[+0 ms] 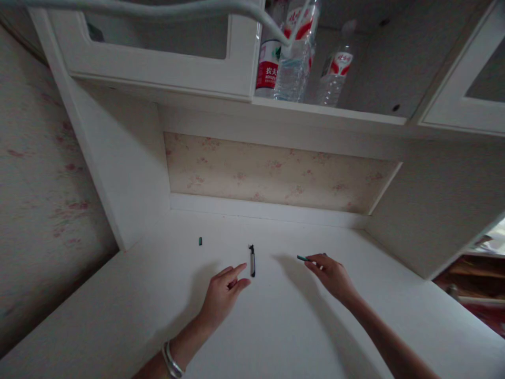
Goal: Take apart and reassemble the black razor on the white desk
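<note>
A slim black-and-silver razor handle [253,263] lies on the white desktop, its angled head pointing away from me. Just left of it is my left hand [225,292], with index finger and thumb apart and nothing between them; the fingertip is close to the handle. My right hand [327,273] pinches a small, dark green strip-like piece [302,258] between thumb and fingers, a little above the desk; the fingers cover part of it. Farther left rests a small black-and-green rectangular piece [200,241], which looks like a razor cartridge.
The white desktop [268,337] sits in a recess between side panels. Above hangs a cabinet shelf [327,111] with several plastic bottles [292,73]. A pale cable [158,11] crosses the top. Floral wallpaper [252,168] shows at the back.
</note>
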The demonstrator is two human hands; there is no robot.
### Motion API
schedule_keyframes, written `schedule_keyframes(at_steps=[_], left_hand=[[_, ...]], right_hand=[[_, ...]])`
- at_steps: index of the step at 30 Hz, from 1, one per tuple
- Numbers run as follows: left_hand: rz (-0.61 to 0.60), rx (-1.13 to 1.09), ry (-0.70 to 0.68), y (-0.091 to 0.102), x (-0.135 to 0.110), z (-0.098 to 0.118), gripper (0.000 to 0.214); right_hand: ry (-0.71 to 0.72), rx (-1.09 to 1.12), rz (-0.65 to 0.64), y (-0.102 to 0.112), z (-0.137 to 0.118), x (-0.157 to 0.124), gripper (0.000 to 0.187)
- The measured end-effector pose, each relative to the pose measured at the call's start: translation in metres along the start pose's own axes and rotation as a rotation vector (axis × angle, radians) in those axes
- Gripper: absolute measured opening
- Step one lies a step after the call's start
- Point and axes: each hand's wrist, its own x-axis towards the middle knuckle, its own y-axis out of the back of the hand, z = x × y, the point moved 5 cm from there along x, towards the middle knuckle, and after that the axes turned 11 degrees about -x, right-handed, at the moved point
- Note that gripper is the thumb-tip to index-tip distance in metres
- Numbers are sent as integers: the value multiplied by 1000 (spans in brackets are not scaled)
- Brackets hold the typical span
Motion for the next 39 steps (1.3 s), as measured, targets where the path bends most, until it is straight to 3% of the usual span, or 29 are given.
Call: schedule_keyframes(at_steps=[6,12,20,39], left_hand=[[-45,27,22,-4,-3,-7,41],[-74,63,32,-6,-3,-9,43],[-94,91,34,-8,-2,-8,43],[-139,90,66,-12,-3,-6,42]], right_hand=[[-250,-194,28,28,124,-27,54],[-370,-276,31,42,178,-52,52],[-408,-297,4,34,202,-72,44],[-342,-290,10,29,202,-76,42]])
